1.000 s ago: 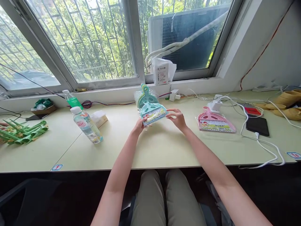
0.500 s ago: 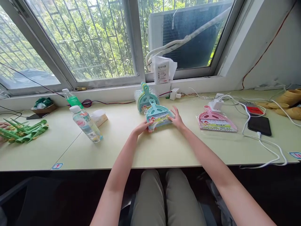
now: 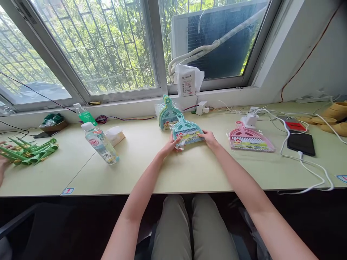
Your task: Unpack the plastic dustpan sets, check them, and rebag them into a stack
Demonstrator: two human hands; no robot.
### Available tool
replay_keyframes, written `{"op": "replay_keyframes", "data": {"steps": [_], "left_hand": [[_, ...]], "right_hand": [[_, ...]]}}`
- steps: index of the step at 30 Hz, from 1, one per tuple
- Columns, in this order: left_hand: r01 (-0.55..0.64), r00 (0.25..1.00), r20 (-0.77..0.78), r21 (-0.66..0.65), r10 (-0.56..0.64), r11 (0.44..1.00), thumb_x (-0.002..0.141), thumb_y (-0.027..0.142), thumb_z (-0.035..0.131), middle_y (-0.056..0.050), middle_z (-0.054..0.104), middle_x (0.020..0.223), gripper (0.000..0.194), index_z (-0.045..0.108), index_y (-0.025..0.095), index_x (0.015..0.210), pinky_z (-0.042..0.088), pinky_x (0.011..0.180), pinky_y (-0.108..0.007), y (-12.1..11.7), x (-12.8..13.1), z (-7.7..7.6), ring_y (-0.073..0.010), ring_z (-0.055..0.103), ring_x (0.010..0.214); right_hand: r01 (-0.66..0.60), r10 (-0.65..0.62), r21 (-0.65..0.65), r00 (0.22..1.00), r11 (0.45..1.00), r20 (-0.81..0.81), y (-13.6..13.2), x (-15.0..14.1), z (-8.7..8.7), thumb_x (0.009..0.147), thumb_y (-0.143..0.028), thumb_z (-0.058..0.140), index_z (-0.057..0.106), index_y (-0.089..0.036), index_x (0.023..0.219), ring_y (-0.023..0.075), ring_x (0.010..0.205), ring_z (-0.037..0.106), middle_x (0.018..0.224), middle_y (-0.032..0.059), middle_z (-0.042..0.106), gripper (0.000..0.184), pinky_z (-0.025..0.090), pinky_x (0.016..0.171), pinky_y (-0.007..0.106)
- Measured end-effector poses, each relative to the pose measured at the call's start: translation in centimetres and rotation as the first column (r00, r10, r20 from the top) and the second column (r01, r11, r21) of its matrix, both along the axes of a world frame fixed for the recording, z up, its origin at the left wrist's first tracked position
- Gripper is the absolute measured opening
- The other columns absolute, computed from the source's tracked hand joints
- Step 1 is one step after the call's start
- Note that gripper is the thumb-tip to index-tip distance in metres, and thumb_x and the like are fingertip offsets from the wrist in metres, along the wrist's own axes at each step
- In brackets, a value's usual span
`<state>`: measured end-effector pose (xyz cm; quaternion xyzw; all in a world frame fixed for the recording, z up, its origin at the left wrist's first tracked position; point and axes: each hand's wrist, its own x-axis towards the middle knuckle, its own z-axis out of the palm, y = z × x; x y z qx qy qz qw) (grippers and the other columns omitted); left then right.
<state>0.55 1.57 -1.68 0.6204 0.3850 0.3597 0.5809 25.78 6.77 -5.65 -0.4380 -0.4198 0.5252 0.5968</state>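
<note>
In the middle of the table, a blue dustpan and brush set point(image 3: 187, 130) in clear wrap leans between my two hands. My left hand point(image 3: 171, 143) grips its lower left corner, where the wrap bunches up. On its right edge, my right hand point(image 3: 208, 138) has its fingers closed round the side. Right behind it stands a bundle of green and yellow dustpan sets point(image 3: 166, 112), also wrapped. A pink dustpan and brush set point(image 3: 251, 139) lies flat to the right, apart from my hands.
Two bottles, one a clear drink bottle point(image 3: 100, 143), and a tissue pack point(image 3: 115, 136) stand to the left. Another person's hand point(image 3: 3, 162) is at green stalks point(image 3: 32, 151), far left. On the right are a black phone point(image 3: 300, 143), white cables point(image 3: 316, 164) and a plug adapter point(image 3: 249, 118).
The blue dustpan set has shifted slightly right with both hands holding it. My right hand has closed from spread fingers onto its edge. The other person's hand shows more at the left.
</note>
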Motion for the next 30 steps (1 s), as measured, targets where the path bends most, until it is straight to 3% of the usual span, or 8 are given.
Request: {"op": "replay_keyframes", "data": {"steps": [3,5,10,16,20,24,26,30], "left_hand": [[-0.002,1.0,-0.001,0.1,0.002,0.995,0.069,0.039,0.083,-0.013,0.07,0.114,0.132,-0.019,0.03,0.154,0.05,0.052,-0.022,0.2,0.9,-1.0,-0.0165,0.07,0.07],[-0.064,0.993,-0.089,0.196,0.083,0.979,0.066,0.029,0.086,-0.014,0.068,0.118,0.138,-0.022,0.031,0.153,0.049,0.052,-0.022,0.5,1.4,-1.6,-0.014,0.067,0.067],[-0.387,0.882,-0.138,0.33,0.45,0.861,0.094,0.033,0.054,-0.014,0.064,0.123,0.086,-0.004,0.028,0.158,0.047,0.05,-0.021,1.0,1.7,-2.1,-0.0109,0.063,0.061],[-0.454,0.682,-0.288,0.556,0.673,0.697,0.097,0.021,0.043,-0.014,0.069,0.109,0.047,0.047,0.02,0.143,0.051,0.066,-0.03,2.3,0.5,-1.4,-0.021,0.068,0.077],[-0.434,0.624,-0.223,0.698,0.749,0.57,0.096,0.022,0.045,-0.013,0.068,0.113,0.044,0.05,0.021,0.14,0.051,0.075,-0.031,5.2,-1.5,-1.0,-0.0247,0.067,0.093],[-0.483,0.637,-0.133,0.698,0.759,0.528,0.097,0.026,0.044,-0.012,0.06,0.121,0.041,0.049,0.024,0.138,0.051,0.061,-0.026,8.8,-3.9,-1.0,-0.0185,0.065,0.084],[-0.506,0.526,-0.18,0.719,0.831,0.476,0.097,0.027,0.043,-0.014,0.055,0.125,0.039,0.05,0.022,0.136,0.053,0.061,-0.03,10.2,-4.7,-1.2,-0.0213,0.065,0.09],[-0.475,0.267,-0.129,0.845,0.955,0.247,0.097,0.038,0.046,-0.023,0.045,0.135,0.048,0.044,0.014,0.138,0.052,0.082,-0.043,11.3,-5.2,-1.6,-0.0339,0.052,0.121]], "right_hand": [[0.128,-0.124,0.057,0.99,0.99,-0.074,0.1,0.0,-0.1,0.05,-0.026,0.088,0.069,-0.019,0.083,0.0187,0.078,0.069,0.081,0.0005,0.075,0.038,0.059,0.08,0.035],[0.166,-0.157,0.08,0.982,0.983,-0.103,0.1,0.1,0.0,0.048,-0.027,0.088,0.068,-0.019,0.084,0.0188,0.08,0.069,0.083,0.0011,0.074,0.042,0.057,0.081,0.035],[0.123,-0.111,0.162,0.991,0.979,-0.078,0.0,-0.1,0.1,0.048,-0.033,0.087,0.066,-0.019,0.088,0.0189,0.083,0.067,0.09,0.0034,0.073,0.047,0.055,0.078,0.034],[0.155,-0.204,0.265,0.964,0.952,0.172,1.3,-2.1,-0.2,0.054,-0.046,0.082,0.062,-0.02,0.087,0.0202,0.08,0.065,0.089,0.0058,0.073,0.047,0.054,0.076,0.037],[0.231,-0.403,0.448,0.85,0.864,0.339,3.7,-4.7,0.8,0.072,-0.05,0.069,0.061,-0.019,0.093,0.0227,0.083,0.065,0.091,0.0097,0.072,0.038,0.053,0.078,0.039],[0.198,-0.501,0.59,0.764,0.782,0.407,7.2,-8.1,1.5,0.087,-0.039,0.054,0.059,-0.018,0.103,0.0233,0.087,0.064,0.098,0.0112,0.069,0.027,0.052,0.075,0.036],[0.154,-0.521,0.6,0.69,0.785,0.503,9.0,-9.6,1.3,0.089,-0.031,0.052,0.058,-0.017,0.106,0.024,0.094,0.063,0.104,0.0124,0.067,0.023,0.051,0.08,0.036],[0.135,-0.46,0.453,0.464,0.881,0.757,11.2,-11.1,0.8,0.089,-0.024,0.055,0.056,-0.016,0.113,0.0267,0.105,0.061,0.12,0.0162,0.061,0.025,0.049,0.078,0.034]]}}
